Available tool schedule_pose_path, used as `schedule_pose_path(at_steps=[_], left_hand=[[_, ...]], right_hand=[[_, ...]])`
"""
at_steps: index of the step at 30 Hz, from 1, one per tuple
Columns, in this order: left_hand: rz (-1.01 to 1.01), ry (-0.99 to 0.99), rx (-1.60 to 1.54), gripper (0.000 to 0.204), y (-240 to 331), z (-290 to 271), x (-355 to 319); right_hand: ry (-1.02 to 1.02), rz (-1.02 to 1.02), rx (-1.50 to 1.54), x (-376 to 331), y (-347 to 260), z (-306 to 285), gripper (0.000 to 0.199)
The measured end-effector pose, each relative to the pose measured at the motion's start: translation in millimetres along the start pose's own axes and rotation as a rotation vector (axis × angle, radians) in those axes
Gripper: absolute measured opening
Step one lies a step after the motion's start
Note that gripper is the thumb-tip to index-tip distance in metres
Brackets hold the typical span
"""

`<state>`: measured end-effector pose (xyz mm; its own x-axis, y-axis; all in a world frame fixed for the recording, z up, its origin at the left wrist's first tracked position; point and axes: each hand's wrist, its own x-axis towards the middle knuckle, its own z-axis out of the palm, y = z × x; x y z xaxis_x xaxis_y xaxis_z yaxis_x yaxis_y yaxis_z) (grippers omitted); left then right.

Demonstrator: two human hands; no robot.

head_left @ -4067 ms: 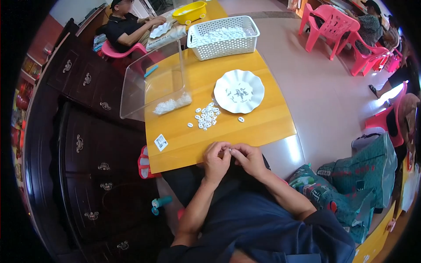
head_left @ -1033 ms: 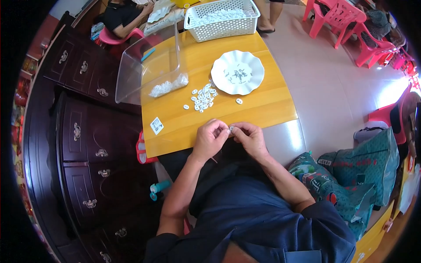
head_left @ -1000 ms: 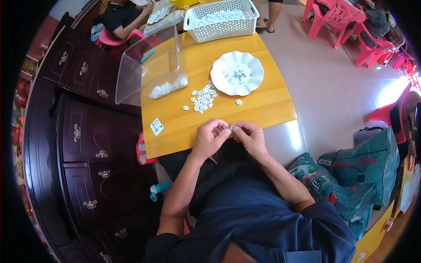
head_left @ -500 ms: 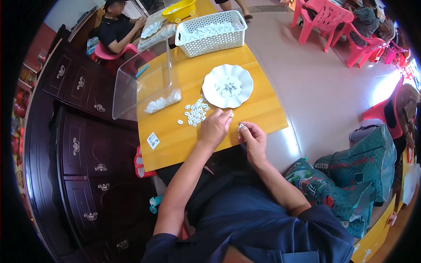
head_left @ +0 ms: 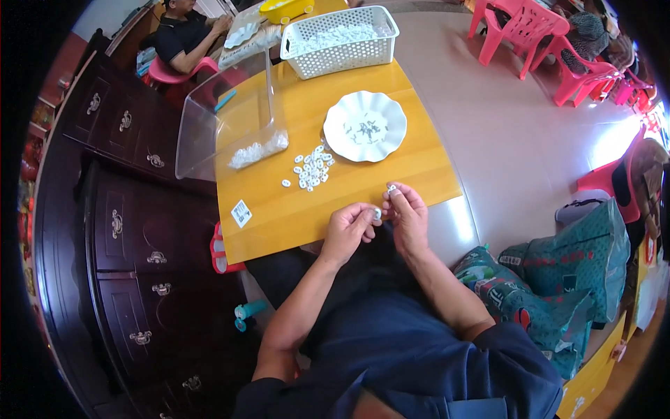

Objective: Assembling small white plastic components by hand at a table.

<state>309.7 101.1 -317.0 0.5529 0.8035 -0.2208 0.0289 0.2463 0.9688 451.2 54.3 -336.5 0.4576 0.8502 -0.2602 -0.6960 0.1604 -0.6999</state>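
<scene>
My left hand (head_left: 349,229) is closed in a pinch on a small white oval piece (head_left: 377,214) at the table's near edge. Just right of it, my right hand (head_left: 410,215) pinches another white oval piece (head_left: 391,188) between thumb and forefinger. The two hands are close together, their pieces apart. Beyond them lies a loose pile of white oval pieces (head_left: 312,170) with dark marks or holes. A white scalloped plate (head_left: 342,145) to the right of the pile holds many tiny dark grey slivers (head_left: 366,130), too small to name.
On the wooden table (head_left: 279,230) lies a clear plastic bin (head_left: 192,150) with white pieces and a blue tool (head_left: 225,100). A white perforated basket (head_left: 338,59) stands at the back. Dark drawers (head_left: 125,230) border the left; green bags (head_left: 558,272) sit right. A person (head_left: 185,42) sits far left.
My left hand has drawn back from near the plate toward my body, beside the right hand, with a white oval piece in its pinch. My right hand has risen slightly.
</scene>
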Motion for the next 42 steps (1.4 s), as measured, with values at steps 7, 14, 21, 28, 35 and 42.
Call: schedule_pose_path(at_steps=[7,14,21,28,35,42], left_hand=[[-0.006,-0.007,-0.015,0.011,-20,23,-14],[0.500,-0.004,0.493,0.019,3,36,-22],[0.371,-0.112,0.313,0.018,-3,27,-20],[0.050,-0.115,0.127,0.016,1,36,-26],[0.200,0.036,0.079,0.013,-10,36,-35],[0.358,0.192,0.063,0.025,0,4,-33]], right_hand=[[0.006,0.129,0.131,-1,4,1,0.019],[-0.089,0.256,0.321,6,1,-8,0.021],[-0.168,0.216,0.335,2,-1,-4,0.019],[-0.145,0.151,0.181,-3,1,-2,0.019],[-0.133,0.137,0.110,-9,2,8,0.016],[-0.223,0.005,-0.097,-10,10,4,0.019]])
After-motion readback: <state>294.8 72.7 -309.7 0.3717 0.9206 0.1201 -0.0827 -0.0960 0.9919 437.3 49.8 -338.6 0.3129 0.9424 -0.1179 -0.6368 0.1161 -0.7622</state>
